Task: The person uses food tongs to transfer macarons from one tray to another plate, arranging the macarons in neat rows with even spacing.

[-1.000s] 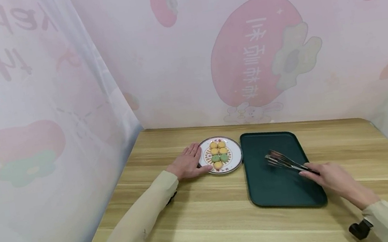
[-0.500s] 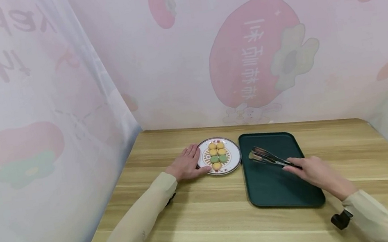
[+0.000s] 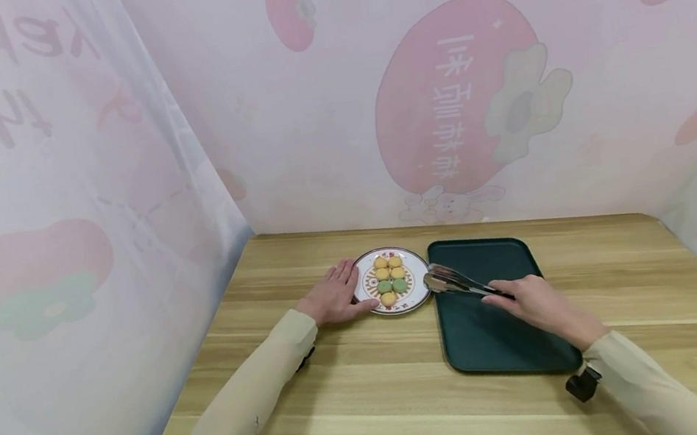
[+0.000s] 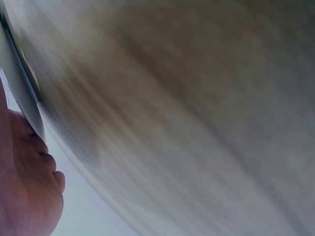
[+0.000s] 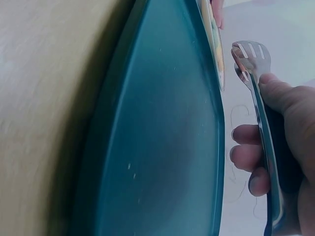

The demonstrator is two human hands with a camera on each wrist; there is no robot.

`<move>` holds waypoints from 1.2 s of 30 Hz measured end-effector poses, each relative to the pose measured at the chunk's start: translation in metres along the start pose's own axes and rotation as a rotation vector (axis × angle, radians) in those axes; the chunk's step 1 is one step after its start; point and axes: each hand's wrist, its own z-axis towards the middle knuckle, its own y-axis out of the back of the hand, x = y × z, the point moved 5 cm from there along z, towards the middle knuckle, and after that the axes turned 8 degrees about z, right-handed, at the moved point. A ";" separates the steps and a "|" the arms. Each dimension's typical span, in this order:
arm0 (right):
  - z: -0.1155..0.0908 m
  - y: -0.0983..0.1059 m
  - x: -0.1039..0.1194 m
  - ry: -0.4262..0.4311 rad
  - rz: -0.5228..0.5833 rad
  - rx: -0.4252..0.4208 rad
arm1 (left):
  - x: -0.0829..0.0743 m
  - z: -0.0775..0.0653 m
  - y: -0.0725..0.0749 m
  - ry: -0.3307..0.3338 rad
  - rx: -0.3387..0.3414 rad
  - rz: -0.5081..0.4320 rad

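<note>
A round white plate point(image 3: 421, 283) with a dark rim and printed pattern carries several small round cookies point(image 3: 382, 274), mostly yellow, with two green ones. My left hand point(image 3: 333, 295) rests at the plate's left edge, fingers extended along the rim and thumb at its near side. In the left wrist view, part of that hand point(image 4: 32, 187) shows beside the plate's edge. My right hand point(image 3: 535, 304) grips metal serving tongs point(image 3: 454, 280) with dark handles, held over the tray. Their tips reach the plate's right rim in the head view. The right wrist view shows a slotted tong head point(image 5: 253, 56) with nothing in it.
A dark green rectangular tray point(image 3: 493, 338) lies just right of the plate on the wooden table point(image 3: 362, 409). Pale pink printed curtains point(image 3: 308, 119) stand behind the table and along its left and right sides.
My right hand has moved left, carrying the tongs from over the middle of the tray to the plate's right rim. The left hand, plate and cookies have stayed in place.
</note>
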 end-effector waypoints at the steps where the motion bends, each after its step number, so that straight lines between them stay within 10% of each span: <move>1: 0.001 -0.001 0.001 -0.003 0.005 0.004 | 0.000 0.000 0.000 0.001 0.000 -0.001; 36: 0.027 -0.040 0.025 0.061 0.066 0.084 | -0.001 -0.004 0.005 -0.014 -0.013 -0.001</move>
